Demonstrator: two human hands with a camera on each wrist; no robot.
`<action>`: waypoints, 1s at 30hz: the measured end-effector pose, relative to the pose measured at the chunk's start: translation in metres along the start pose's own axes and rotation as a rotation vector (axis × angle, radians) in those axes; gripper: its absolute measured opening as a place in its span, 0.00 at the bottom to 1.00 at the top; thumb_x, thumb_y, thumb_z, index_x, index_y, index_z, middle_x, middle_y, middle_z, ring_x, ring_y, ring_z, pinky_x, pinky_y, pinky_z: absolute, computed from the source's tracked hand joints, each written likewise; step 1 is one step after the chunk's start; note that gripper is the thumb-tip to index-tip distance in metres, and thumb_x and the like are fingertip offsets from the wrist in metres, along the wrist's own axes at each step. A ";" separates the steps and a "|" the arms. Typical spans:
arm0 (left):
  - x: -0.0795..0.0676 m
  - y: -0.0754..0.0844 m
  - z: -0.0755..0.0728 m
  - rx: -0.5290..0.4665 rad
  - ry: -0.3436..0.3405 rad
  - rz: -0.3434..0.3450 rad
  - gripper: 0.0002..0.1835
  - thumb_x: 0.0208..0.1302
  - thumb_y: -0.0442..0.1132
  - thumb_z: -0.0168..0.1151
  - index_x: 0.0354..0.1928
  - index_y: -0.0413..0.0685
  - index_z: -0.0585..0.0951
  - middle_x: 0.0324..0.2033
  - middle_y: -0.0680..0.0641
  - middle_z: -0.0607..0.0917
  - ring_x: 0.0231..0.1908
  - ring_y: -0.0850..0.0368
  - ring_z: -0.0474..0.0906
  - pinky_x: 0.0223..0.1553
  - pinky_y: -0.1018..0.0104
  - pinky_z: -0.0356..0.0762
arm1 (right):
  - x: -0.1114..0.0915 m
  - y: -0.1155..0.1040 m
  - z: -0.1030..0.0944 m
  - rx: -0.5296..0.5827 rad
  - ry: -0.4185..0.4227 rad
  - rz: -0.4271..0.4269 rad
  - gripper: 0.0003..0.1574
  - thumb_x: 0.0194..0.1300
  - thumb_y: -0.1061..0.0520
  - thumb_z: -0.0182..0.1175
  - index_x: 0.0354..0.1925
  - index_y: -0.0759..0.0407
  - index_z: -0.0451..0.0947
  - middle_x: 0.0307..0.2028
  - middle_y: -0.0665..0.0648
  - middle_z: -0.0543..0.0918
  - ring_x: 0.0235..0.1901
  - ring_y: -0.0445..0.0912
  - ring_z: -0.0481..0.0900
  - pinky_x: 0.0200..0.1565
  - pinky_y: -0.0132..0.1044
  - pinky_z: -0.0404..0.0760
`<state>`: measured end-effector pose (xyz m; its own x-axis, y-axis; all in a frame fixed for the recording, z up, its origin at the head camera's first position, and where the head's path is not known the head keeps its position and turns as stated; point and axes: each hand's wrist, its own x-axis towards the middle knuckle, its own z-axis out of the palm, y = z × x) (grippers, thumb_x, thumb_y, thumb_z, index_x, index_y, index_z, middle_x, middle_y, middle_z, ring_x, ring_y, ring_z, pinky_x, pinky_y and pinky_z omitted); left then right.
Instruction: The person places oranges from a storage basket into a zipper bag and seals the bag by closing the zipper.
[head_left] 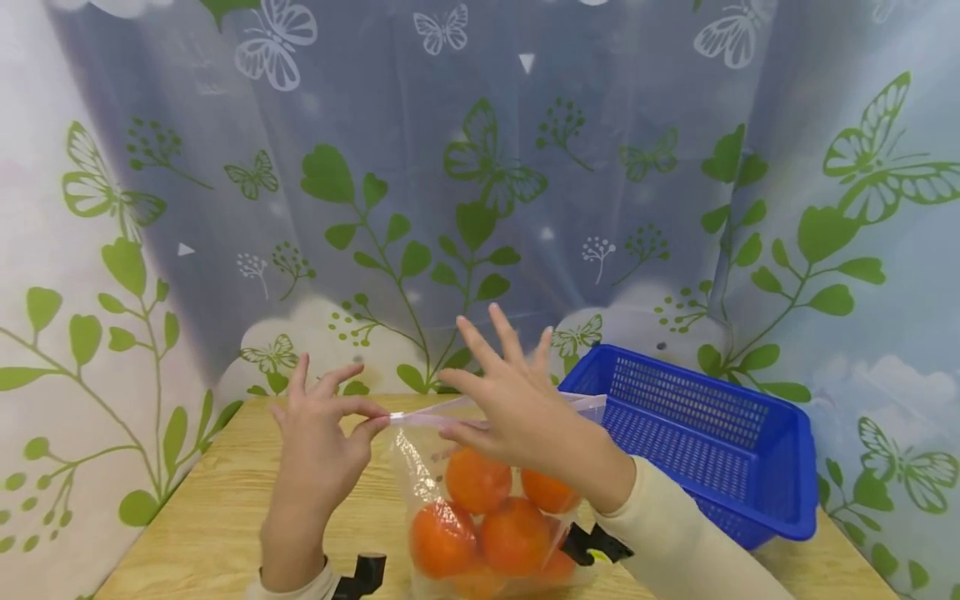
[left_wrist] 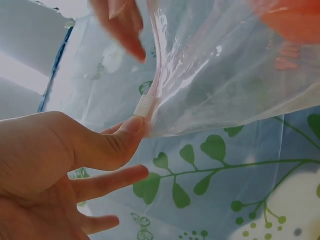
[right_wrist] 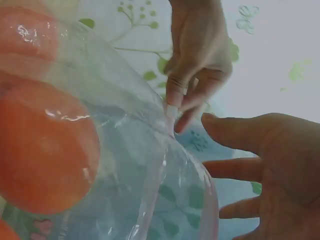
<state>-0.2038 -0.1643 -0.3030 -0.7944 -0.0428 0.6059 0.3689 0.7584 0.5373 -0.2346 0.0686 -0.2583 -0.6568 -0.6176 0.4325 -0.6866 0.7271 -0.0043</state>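
Note:
A clear slider-zip bag (head_left: 411, 475) stands on the table with several oranges (head_left: 514, 535) in it. At the left end of its pinkish zip strip, my left hand (head_left: 321, 442) pinches the bag's corner by the white slider (left_wrist: 145, 106) between thumb and index finger, the other fingers spread. My right hand (head_left: 528, 408) is over the top edge with its fingers extended and spread. In the right wrist view, its thumb is apart from the bag and its index fingertip is right at the zip edge. The mouth gapes on the right side.
Behind the bag to the right is a blue plastic basket (head_left: 678, 385) with perforated walls. The wooden table (head_left: 210, 492) ends at a curtain (head_left: 570, 275) printed with leaves and butterflies, which hangs at the back and on both sides.

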 end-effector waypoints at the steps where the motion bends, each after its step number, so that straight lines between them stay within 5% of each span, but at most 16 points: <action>1: 0.000 0.001 0.001 0.012 0.009 0.006 0.03 0.56 0.32 0.76 0.29 0.48 0.91 0.65 0.37 0.80 0.79 0.24 0.43 0.60 0.07 0.29 | 0.005 -0.004 -0.001 0.018 -0.041 -0.008 0.29 0.65 0.36 0.69 0.61 0.42 0.82 0.81 0.61 0.54 0.81 0.69 0.37 0.61 0.90 0.39; 10: 0.001 0.003 0.002 0.051 0.023 0.003 0.02 0.55 0.33 0.77 0.30 0.48 0.92 0.66 0.37 0.79 0.79 0.24 0.41 0.60 0.07 0.28 | 0.039 -0.027 0.000 -0.024 -0.223 -0.052 0.19 0.65 0.44 0.71 0.53 0.44 0.88 0.80 0.58 0.59 0.82 0.65 0.39 0.63 0.89 0.42; 30: 0.002 0.001 0.009 0.033 0.097 0.080 0.04 0.51 0.29 0.78 0.27 0.45 0.91 0.59 0.36 0.83 0.75 0.21 0.50 0.59 0.06 0.34 | 0.058 -0.042 0.018 -0.065 -0.176 -0.077 0.05 0.66 0.46 0.70 0.40 0.41 0.91 0.76 0.53 0.69 0.82 0.62 0.49 0.65 0.86 0.52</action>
<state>-0.2091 -0.1584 -0.3066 -0.7121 -0.0434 0.7008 0.4113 0.7832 0.4664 -0.2498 -0.0029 -0.2496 -0.6517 -0.7106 0.2652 -0.7188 0.6902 0.0830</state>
